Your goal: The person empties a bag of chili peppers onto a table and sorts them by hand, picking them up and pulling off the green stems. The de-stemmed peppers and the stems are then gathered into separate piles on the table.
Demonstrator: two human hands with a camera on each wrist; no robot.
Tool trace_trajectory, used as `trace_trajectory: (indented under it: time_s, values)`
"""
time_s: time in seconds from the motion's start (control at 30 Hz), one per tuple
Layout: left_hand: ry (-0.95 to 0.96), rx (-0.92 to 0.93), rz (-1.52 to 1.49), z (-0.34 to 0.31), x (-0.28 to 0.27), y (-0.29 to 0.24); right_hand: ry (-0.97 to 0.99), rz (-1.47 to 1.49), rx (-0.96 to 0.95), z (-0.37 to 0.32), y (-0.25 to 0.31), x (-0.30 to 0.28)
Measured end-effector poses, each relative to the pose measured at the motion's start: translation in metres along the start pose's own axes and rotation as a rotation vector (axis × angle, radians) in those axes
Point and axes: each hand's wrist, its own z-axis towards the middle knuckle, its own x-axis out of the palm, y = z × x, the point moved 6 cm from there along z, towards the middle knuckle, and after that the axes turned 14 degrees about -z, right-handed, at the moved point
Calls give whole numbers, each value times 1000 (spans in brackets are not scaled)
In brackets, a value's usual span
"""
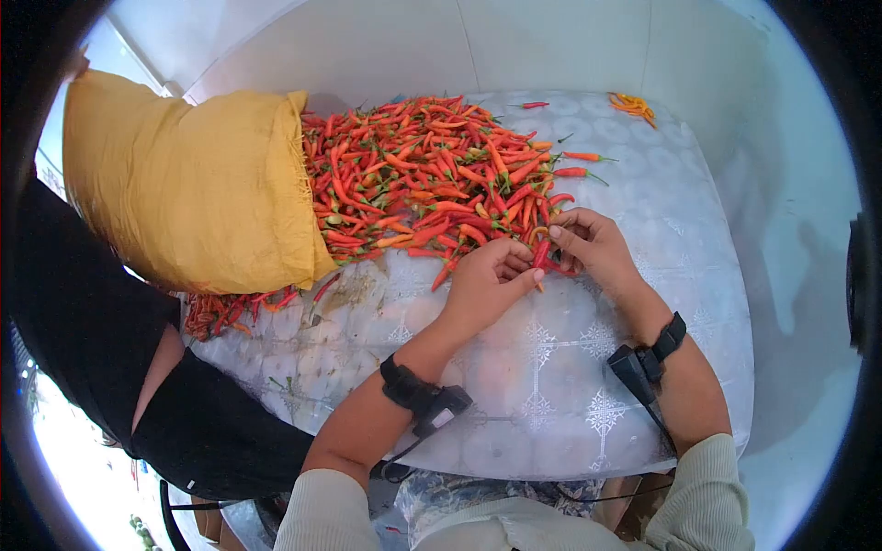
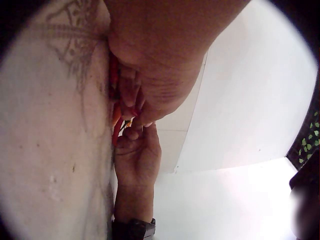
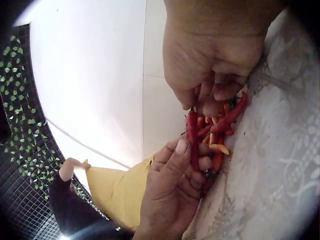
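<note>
A red chili pepper (image 1: 541,254) is held between the two hands at the front edge of a large chili heap (image 1: 423,174). My left hand (image 1: 491,283) grips the pepper's body, thumb along it, as the right wrist view shows with the same red pepper (image 3: 192,134). At the pepper's stem end, the fingertips of my right hand (image 1: 597,246) pinch together. Seen from the left wrist, the left hand (image 2: 155,70) covers most of the pepper. More red and orange chilies lie right beneath the fingers.
A yellow woven sack (image 1: 197,184) lies at the left, its mouth toward the heap. Another person's black-clad leg (image 1: 211,432) is beside it. Some yellow chilies (image 1: 632,106) sit at the far right of the patterned plastic-covered table (image 1: 661,211). A pale wall (image 1: 551,46) rises behind.
</note>
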Motion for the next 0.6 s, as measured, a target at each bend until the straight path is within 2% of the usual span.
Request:
trace_trajectory:
  time_s: [0.1,0.2,0.6]
  values:
    - [56,-32,67,-1,2,-2,17,-5,-6,1,-1,0]
    - [0,10,31,-1,2,-4,39,12,-15,2,-3,1]
    - [3,-10,-15,-1,2,-3,25,-22,2,4,-8,-1]
